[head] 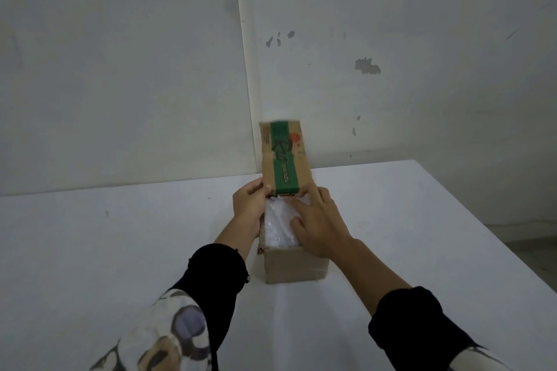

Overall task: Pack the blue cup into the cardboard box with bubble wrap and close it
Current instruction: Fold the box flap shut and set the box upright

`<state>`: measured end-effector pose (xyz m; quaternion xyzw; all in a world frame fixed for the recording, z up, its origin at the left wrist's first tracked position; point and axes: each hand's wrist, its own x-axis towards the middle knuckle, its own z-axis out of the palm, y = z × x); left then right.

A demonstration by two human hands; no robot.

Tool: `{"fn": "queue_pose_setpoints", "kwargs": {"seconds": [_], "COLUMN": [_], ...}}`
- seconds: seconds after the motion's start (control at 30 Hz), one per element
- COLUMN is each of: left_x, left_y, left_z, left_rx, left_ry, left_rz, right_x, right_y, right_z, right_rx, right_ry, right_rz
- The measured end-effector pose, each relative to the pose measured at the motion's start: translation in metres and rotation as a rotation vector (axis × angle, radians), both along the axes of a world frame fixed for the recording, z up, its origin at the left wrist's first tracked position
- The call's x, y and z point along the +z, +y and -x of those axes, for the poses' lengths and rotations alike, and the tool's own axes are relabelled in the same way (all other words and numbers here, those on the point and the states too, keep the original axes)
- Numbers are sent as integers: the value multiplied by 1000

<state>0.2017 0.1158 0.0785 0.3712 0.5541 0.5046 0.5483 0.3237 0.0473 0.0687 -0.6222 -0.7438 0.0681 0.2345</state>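
Note:
A small cardboard box (294, 266) stands in the middle of the white table. Its long lid flap (284, 156), brown with a green printed band, stands upright at the far side. White bubble wrap (278, 227) fills the box opening; the blue cup is hidden. My left hand (248, 205) grips the left side of the box at the base of the flap. My right hand (318, 220) lies on the bubble wrap and the right edge of the box, with fingers touching the base of the flap.
The white table (120, 250) extends left, right and toward me. Its far edge meets a white wall (120, 69) just behind the box. The table's right edge (494, 235) drops off to the floor.

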Motion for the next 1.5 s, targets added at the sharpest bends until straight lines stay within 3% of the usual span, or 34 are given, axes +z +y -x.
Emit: {"fn": "queue_pose_setpoints", "kwargs": {"seconds": [0.2, 0.4, 0.53, 0.77, 0.87, 1.07, 1.13, 1.3, 1.5], "left_x": [-4, -4, -6, -3, -4, -13, -18, -28, -31], "left_y": [-1, -10, -16, -27, -31, -47, -56, -78, -87], "left_z": [6, 18, 30, 48, 49, 50, 49, 51, 54], "left_rx": [73, 11, -62, -328, -373, -322, -304, -310, -403], "left_ry": [50, 103, 125, 191, 267, 431, 490, 616, 790], "left_rz": [-127, -207, -252, -275, -310, -463, -552, -694, -703], "right_x": [-3, 24, 45, 32, 19, -6, -13, -33, -34], "right_y": [0, 9, -3, -20, -27, -42, -49, -65, -65], "right_z": [-3, -16, -25, -46, -46, -25, -20, -24, -30], "right_rx": [-146, -156, -229, -26, -5, 19, -37, 44, 92], "right_ry": [529, 912, 776, 940, 716, 131, 31, 101, 224], "right_rz": [-117, 2, -129, 106, 90, -272, -380, -276, -177]}}
